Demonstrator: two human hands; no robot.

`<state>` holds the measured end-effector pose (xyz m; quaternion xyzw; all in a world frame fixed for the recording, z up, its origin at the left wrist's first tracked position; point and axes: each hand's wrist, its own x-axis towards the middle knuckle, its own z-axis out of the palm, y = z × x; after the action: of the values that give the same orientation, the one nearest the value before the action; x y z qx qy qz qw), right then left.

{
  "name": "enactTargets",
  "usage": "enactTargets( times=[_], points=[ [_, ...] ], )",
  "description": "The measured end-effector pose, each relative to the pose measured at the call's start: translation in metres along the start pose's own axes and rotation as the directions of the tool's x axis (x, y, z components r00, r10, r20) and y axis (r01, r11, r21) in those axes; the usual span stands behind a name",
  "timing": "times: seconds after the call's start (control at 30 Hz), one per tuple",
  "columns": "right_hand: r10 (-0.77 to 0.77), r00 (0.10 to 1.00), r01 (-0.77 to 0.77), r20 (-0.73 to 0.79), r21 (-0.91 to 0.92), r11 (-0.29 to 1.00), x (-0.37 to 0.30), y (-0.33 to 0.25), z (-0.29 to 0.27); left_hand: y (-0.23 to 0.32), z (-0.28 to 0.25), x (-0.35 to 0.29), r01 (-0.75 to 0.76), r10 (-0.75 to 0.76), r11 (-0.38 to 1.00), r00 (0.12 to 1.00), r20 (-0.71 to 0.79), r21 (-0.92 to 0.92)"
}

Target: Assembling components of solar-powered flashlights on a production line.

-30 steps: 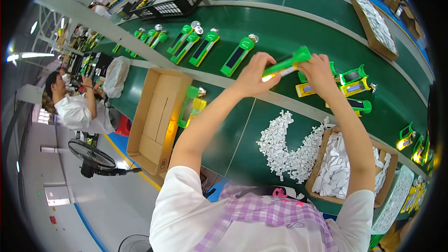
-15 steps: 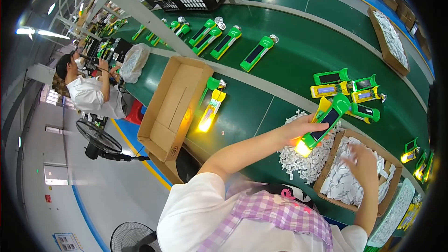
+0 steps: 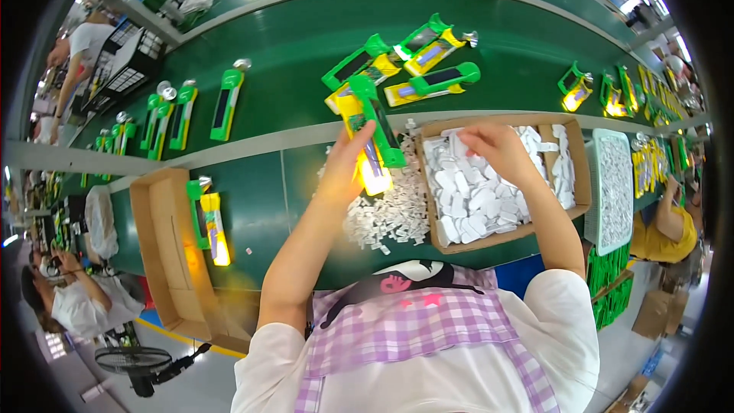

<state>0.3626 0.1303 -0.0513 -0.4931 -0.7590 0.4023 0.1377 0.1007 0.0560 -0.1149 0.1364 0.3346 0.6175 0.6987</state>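
My left hand point(image 3: 344, 167) grips a solar flashlight point(image 3: 380, 126) whose green cover with a dark panel lies apart from its yellow body. The yellow body glows brightly at its near end. Beneath that hand spreads a heap of small white parts point(image 3: 390, 218). Over the far side of a cardboard box, my right hand point(image 3: 501, 151) has its fingers bent together in a pinch; what they hold, if anything, cannot be made out. White oval plastic pieces point(image 3: 478, 199) fill the box point(image 3: 508, 239).
Several green-and-yellow flashlights point(image 3: 428, 50) lie beyond my hands on the green conveyor point(image 3: 290, 53). At left stand an open carton point(image 3: 164, 260) and a lit flashlight point(image 3: 214, 226). A pale basket point(image 3: 610, 191) of small parts is right. Co-workers sit at both sides.
The view has swung to the right, so the box and heap appear nearer the middle. My right hand, blurred and spread before, now has its fingers bent together. The left keeps the flashlight.
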Motion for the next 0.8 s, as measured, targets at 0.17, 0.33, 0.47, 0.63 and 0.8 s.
enactTargets(
  times=[0.17, 0.33, 0.47, 0.63, 0.8],
  points=[
    [0.057, 0.998, -0.051, 0.002, 0.479, 0.876, 0.012, 0.003, -0.007, -0.008, 0.009, 0.005, 0.026, -0.027, 0.999, 0.999, 0.025, 0.029],
    [0.046, 0.998, -0.067, 0.050, 0.587, 0.807, 0.026, -0.032, 0.014, -0.015, 0.018, 0.007, -0.033, 0.037, 0.998, 0.997, -0.060, 0.060],
    [0.013, 0.999, -0.039, 0.045, 0.629, 0.776, 0.038, -0.062, 0.041, -0.020, 0.032, 0.004, -0.118, 0.123, 0.985, 0.992, -0.032, 0.123],
    [-0.057, 0.982, -0.059, 0.179, 0.582, 0.811, 0.057, -0.073, 0.058, -0.019, 0.019, 0.003, -0.112, 0.112, 0.989, 0.994, 0.005, 0.100],
    [-0.332, 0.940, 0.309, 0.081, 0.210, 0.928, 0.061, -0.071, 0.059, -0.017, 0.008, 0.003, -0.166, 0.172, 0.961, 0.985, -0.009, 0.222]
  ],
)
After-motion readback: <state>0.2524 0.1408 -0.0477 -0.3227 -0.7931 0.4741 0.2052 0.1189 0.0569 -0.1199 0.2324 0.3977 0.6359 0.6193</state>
